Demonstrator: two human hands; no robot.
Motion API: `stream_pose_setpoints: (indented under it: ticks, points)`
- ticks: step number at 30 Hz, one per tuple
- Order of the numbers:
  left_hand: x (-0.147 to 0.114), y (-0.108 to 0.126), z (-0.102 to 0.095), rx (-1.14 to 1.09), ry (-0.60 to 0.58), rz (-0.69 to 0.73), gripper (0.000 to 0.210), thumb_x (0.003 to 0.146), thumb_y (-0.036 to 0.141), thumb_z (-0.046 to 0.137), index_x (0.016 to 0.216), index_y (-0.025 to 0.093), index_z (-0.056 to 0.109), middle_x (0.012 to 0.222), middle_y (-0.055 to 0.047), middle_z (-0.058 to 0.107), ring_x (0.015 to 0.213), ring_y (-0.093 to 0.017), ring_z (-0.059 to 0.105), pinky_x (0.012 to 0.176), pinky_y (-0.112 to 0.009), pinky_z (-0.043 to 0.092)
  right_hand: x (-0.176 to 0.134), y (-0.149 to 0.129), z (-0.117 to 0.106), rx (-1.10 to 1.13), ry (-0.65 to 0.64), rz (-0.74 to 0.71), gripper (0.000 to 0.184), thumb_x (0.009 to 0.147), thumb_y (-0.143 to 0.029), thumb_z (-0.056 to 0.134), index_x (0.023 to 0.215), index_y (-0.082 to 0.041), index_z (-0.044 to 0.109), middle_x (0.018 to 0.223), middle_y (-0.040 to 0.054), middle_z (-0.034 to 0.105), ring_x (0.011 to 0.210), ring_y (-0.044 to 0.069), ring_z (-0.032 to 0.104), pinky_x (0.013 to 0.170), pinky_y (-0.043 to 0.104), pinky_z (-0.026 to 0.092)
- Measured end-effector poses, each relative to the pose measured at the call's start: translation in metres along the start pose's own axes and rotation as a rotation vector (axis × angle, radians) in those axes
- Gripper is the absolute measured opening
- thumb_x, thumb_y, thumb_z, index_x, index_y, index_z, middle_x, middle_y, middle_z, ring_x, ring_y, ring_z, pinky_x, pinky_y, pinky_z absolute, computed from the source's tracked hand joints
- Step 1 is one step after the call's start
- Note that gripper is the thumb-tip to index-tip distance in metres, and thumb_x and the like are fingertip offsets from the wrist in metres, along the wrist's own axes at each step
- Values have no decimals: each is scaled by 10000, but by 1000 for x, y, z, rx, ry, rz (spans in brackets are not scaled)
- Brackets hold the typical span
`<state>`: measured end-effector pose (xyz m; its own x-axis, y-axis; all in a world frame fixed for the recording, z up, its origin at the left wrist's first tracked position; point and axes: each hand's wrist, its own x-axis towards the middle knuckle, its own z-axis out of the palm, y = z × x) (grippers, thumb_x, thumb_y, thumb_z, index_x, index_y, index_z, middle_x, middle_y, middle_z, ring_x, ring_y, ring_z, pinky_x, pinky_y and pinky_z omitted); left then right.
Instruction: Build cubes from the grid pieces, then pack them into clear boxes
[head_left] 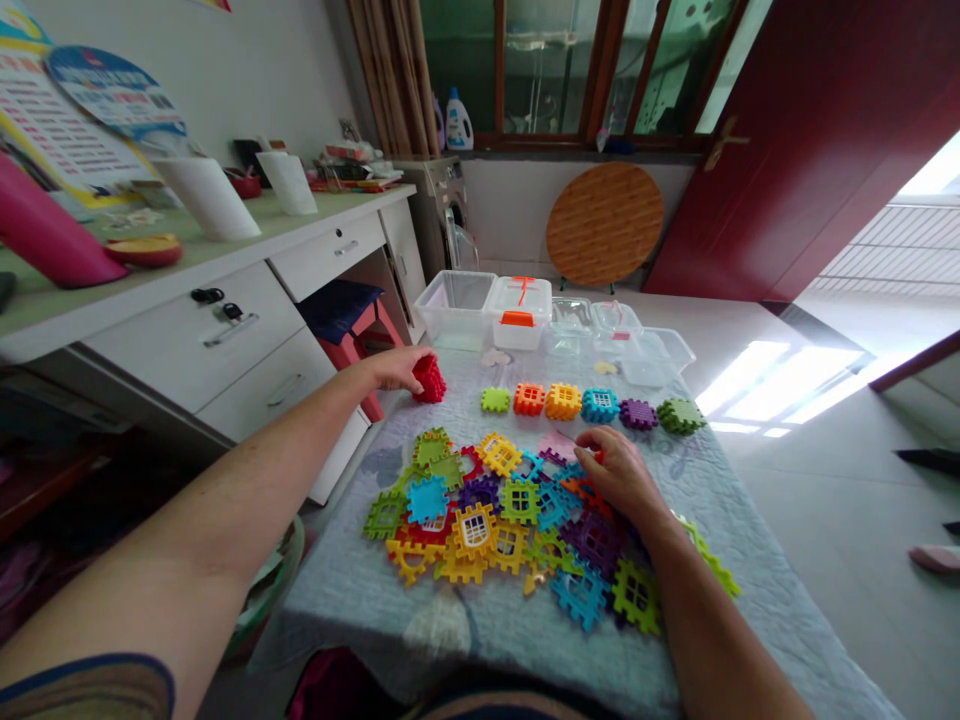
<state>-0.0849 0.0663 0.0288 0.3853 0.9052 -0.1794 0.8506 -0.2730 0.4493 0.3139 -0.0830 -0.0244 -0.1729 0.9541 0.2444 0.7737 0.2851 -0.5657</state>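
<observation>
At the table's left edge, my left hand (399, 369) is closed around a stack of red toothed plastic building tiles (430, 381). My right hand (616, 468) is over the right side of a mixed heap of interlocking building tiles (475, 530), fingers pinched together. A bit of a red tile (598, 456) shows between them; the rest is hidden. Behind the heap runs a row of tile stacks sorted by colour: light green (495, 400), orange (529, 399), yellow (563, 401), blue (600, 405), purple (638, 414) and darker green (681, 415).
Clear plastic bins (457, 312) and a lidded box with an orange latch (517, 319) line the table's far end. A grey-blue cloth (360, 600) covers the table. A stool (341, 310) and a white drawer desk (225, 340) stand on the left.
</observation>
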Motion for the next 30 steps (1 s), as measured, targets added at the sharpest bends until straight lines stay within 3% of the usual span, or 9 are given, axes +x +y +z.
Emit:
stream_pose_setpoints:
  ticks: [3,5,10,14,17,19,24,30]
  points:
    - [5,-9,4,-27,-37,14,651,514,256,710,1141,167,560,1025,-54,678,908,-240,636,789,-300,492,0,0,-1,-2,-3,1,183,812,-303,505,807,-191,650,823,55,640,814,203,585,771,326,427]
    - [5,-10,3,-7,7,39,746,505,284,724,1214,163,526,1116,-80,642,994,-263,620,853,-323,488,0,0,-2,7,14,2,183,805,-304,510,809,-191,654,828,57,646,816,203,589,774,327,432]
    - [-16,14,-2,179,319,115,938,480,383,801,1335,179,471,1371,-144,437,1303,-360,398,1104,-445,315,2,4,-12,102,90,41,205,800,-349,530,835,-199,666,839,56,673,790,195,610,777,334,460]
    - [-61,53,7,218,496,230,748,678,444,713,1334,174,475,1408,-145,404,1345,-340,345,1143,-480,245,3,13,-34,210,191,126,255,789,-413,571,880,-196,669,854,55,696,790,200,631,785,352,484]
    - [-95,71,32,134,388,292,428,824,430,588,1182,196,573,1246,-100,570,1237,-276,479,1113,-431,320,-1,23,-56,220,204,162,292,789,-439,592,930,-195,670,894,64,703,809,206,637,791,365,491]
    - [-111,71,55,48,333,232,388,862,472,540,1128,195,597,1234,-98,589,1189,-264,526,1081,-403,369,-8,29,-68,181,156,158,305,797,-443,592,961,-197,667,901,70,702,796,206,634,772,364,496]
    - [-121,53,108,-200,424,-4,512,876,587,441,1134,175,601,1239,-116,589,1191,-280,538,1073,-418,384,-28,18,-75,-26,-37,67,271,817,-413,578,965,-208,675,939,78,704,830,215,637,771,362,488]
    - [-105,61,125,-414,402,-80,550,866,620,446,1130,168,615,1165,-87,648,1126,-276,578,1027,-398,414,-24,-34,-39,-132,-271,-146,189,863,-290,562,988,-192,665,981,79,683,956,212,613,889,350,447]
